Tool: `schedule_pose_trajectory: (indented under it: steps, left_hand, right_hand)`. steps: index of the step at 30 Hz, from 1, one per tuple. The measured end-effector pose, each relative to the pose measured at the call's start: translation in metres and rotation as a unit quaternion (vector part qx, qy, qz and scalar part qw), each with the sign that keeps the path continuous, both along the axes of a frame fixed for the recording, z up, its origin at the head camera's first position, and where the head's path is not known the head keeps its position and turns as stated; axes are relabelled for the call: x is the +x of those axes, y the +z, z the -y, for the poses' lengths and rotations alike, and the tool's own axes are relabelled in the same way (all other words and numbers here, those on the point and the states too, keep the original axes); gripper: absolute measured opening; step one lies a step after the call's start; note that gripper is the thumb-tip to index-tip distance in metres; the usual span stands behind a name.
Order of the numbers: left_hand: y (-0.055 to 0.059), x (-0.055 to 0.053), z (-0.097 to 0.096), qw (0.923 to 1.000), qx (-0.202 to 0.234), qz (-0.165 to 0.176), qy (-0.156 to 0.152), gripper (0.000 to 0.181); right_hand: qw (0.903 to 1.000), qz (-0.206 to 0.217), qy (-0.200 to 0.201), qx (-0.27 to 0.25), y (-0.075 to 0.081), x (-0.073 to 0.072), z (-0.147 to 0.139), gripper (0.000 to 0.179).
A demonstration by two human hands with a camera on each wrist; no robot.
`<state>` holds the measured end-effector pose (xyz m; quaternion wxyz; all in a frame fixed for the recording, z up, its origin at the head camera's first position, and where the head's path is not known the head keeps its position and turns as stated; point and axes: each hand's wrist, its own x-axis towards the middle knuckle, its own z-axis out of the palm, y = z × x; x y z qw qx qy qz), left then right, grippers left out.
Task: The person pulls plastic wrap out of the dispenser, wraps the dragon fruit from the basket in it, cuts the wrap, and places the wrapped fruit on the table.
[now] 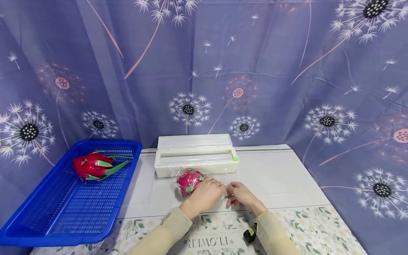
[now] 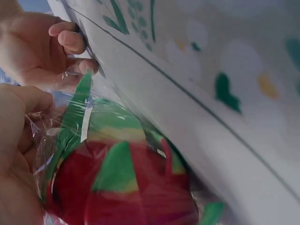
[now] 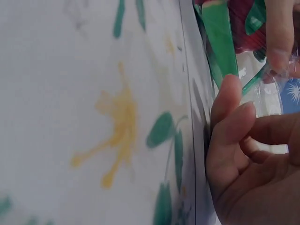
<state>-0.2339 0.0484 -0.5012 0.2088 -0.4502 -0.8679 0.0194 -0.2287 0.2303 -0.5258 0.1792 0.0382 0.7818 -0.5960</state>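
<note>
A red and green dragon fruit (image 1: 188, 181), loosely covered in clear plastic wrap (image 2: 56, 136), lies on the table in front of the white wrap box. At its right side my left hand (image 1: 207, 193) curls its fingers into the gathered wrap. My right hand (image 1: 240, 194) is close by, its bent fingers pinching the loose end of the wrap. Seen from the left wrist, the fruit (image 2: 140, 183) shows green leaf tips under the shiny film. The right wrist view has my right fingers (image 3: 229, 126) bent near a green leaf tip (image 3: 220, 37).
Behind the fruit stands the white box (image 1: 197, 170), lid raised, a wrap roll (image 1: 196, 159) inside. On the left a blue basket (image 1: 76, 216) holds another dragon fruit (image 1: 94, 166). A flowered cloth (image 1: 210, 232) covers the table's front; a patterned curtain (image 1: 210, 71) hangs behind.
</note>
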Motion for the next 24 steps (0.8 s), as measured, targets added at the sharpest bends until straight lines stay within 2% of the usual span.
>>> schedule_pose_trajectory:
  steps: [3, 6, 10, 14, 18, 21, 24]
  left_hand:
    - [0.001, -0.002, -0.005, 0.9986, 0.044, 0.028, 0.011, 0.011]
    - [0.002, -0.002, -0.009, 0.9962, 0.074, 0.039, 0.024, 0.011]
    - [0.002, -0.003, -0.012, 0.9931, 0.098, 0.049, 0.042, 0.013]
    - [0.003, -0.004, -0.014, 0.9898, 0.107, 0.070, 0.063, 0.017]
    - [0.004, -0.004, -0.018, 0.9926, 0.071, 0.055, 0.082, 0.016]
    - [0.003, -0.004, -0.019, 0.9953, 0.014, 0.016, 0.095, 0.009]
    - [0.002, -0.003, -0.019, 0.9936, -0.032, 0.005, 0.109, 0.004]
  right_hand:
    - [0.9999, 0.003, -0.012, -0.006, 0.002, 0.000, 0.003, 0.021]
    - [0.9998, -0.005, -0.018, 0.005, 0.005, 0.001, 0.006, 0.020]
    - [0.9992, -0.023, -0.025, 0.023, 0.008, 0.000, 0.011, 0.021]
    - [0.9986, -0.029, -0.039, 0.019, 0.008, -0.003, 0.015, 0.021]
    - [0.9980, -0.032, -0.052, 0.017, 0.006, -0.006, 0.016, 0.019]
    - [0.9976, -0.033, -0.059, 0.012, 0.004, -0.008, 0.014, 0.019]
    - [0.9971, -0.030, -0.070, 0.005, 0.002, -0.009, 0.012, 0.018]
